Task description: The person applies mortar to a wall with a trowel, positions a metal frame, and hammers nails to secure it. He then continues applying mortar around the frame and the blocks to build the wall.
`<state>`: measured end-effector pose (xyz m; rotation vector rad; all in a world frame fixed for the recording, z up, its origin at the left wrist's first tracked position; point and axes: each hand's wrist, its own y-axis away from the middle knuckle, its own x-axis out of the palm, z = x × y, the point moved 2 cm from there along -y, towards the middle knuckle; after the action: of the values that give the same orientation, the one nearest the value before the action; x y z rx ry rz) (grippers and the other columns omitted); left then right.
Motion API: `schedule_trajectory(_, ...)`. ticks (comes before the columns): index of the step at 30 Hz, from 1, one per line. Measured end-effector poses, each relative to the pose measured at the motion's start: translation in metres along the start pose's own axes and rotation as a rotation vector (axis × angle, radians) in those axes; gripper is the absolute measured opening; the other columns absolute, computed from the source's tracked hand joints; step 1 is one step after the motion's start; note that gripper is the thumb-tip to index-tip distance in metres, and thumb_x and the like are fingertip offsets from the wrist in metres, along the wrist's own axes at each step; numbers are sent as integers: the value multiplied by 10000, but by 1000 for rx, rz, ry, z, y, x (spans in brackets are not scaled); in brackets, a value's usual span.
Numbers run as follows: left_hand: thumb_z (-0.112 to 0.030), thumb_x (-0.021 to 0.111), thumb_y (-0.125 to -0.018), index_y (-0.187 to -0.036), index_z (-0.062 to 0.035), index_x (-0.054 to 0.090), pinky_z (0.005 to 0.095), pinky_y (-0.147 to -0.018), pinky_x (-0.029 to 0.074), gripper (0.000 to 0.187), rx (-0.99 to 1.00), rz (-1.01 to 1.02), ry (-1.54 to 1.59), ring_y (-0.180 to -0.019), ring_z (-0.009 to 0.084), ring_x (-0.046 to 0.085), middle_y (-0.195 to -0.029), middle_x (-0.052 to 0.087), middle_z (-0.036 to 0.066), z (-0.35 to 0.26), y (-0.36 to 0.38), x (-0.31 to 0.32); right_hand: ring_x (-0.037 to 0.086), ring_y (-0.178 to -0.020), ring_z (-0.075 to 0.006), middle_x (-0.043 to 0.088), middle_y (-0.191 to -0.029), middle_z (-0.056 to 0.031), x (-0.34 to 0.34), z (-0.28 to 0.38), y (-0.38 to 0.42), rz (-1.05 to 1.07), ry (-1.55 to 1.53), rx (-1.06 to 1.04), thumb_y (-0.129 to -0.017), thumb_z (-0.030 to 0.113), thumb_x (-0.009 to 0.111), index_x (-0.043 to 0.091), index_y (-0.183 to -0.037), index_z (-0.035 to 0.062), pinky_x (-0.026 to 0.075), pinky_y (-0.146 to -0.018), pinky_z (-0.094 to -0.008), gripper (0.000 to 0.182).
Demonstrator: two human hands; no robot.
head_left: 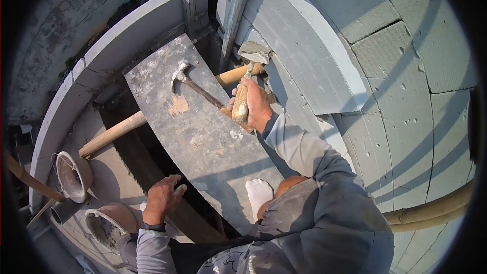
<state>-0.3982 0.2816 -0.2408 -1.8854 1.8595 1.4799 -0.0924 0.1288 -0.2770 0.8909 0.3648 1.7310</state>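
My right hand is wrapped around the wooden handle of a trowel. Grey mortar covers the trowel's blade, which points away from me beside the block wall. Below that hand, a claw hammer lies on a stained board, its handle end partly hidden. My left hand hovers low near the board's left edge, fingers loosely bent and thumb apart, with nothing visible in it.
Two mortar-smeared buckets stand at lower left. A wooden pole runs beneath the board, with dark gaps beside it. A low curved block wall borders the left. Metal uprights rise at the back. My socked foot is on the board.
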Motion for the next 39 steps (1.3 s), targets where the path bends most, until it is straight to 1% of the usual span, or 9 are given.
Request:
schedule_trajectory(3,-287,666,-873,-1196,-12,618,409,-864,530,427,-12,31,53,-1028,363,671,-1087,689,221,-2,6,-3,627,-714,-285,524,-1001,-132,6,-9,-5,92,-230,6,-931,404,553,435,-1146,49,589,-666,-483,431)
schedule_trajectory(6,-284,667,-872,-1197,-11,618,411,-862,530,427,-31,43,44,-1023,367,674,-1081,689,230,0,12,-4,636,-709,-282,591,-938,-163,17,-10,0,22,-282,-140,-954,411,538,499,-1132,18,580,-714,-450,433)
schedule_trajectory(16,-266,663,-875,-1204,-7,615,405,-867,529,422,-29,47,22,-1030,364,673,-1093,688,228,-3,20,-5,664,-763,-328,598,-914,-179,21,10,-13,41,-269,-167,-981,407,505,454,-1142,-5,602,-726,-447,445)
schedule_trajectory(21,-288,674,-861,-1176,-31,630,427,-835,529,409,8,-13,18,-983,374,670,-1057,693,212,-1,19,1,621,-928,-324,503,-1056,-207,23,18,-9,44,-339,-193,-959,380,567,400,-1183,7,602,-790,-478,466)
schedule_trajectory(26,-292,676,-861,-1178,-34,633,425,-837,530,412,-4,4,12,-986,371,672,-1058,696,207,-4,17,5,642,-866,-354,519,-1037,-207,20,34,4,103,-423,-204,-943,409,577,410,-1166,4,588,-813,-498,491)
schedule_trajectory(30,-289,673,-861,-1175,-33,639,422,-845,529,406,-24,12,11,-995,364,673,-1061,697,203,-4,16,6,664,-820,-366,593,-913,-185,15,64,11,229,-506,-240,-933,396,577,474,-1076,21,584,-752,-485,415)
schedule_trajectory(32,-294,671,-862,-1174,-33,641,420,-851,528,407,-39,15,2,-1000,361,672,-1065,697,203,-7,14,3,664,-742,-328,609,-847,-167,13,80,18,152,-459,-322,-942,443,522,504,-1022,5,593,-698,-450,445)
schedule_trajectory(36,-314,663,-867,-1173,-35,645,416,-869,525,414,-64,33,-21,-1012,356,671,-1078,695,202,0,10,7,668,-719,-305,634,-814,-134,-3,91,10,214,-518,-271,-914,435,591,570,-931,24,598,-688,-430,412)
schedule_trajectory(39,-309,658,-872,-1145,-22,652,416,-843,532,396,-57,26,-22,-976,357,677,-1058,697,199,2,6,10,678,-727,-292,651,-799,-137,-2,86,24,229,-503,-305,-945,394,563,585,-906,42,598,-696,-420,355)
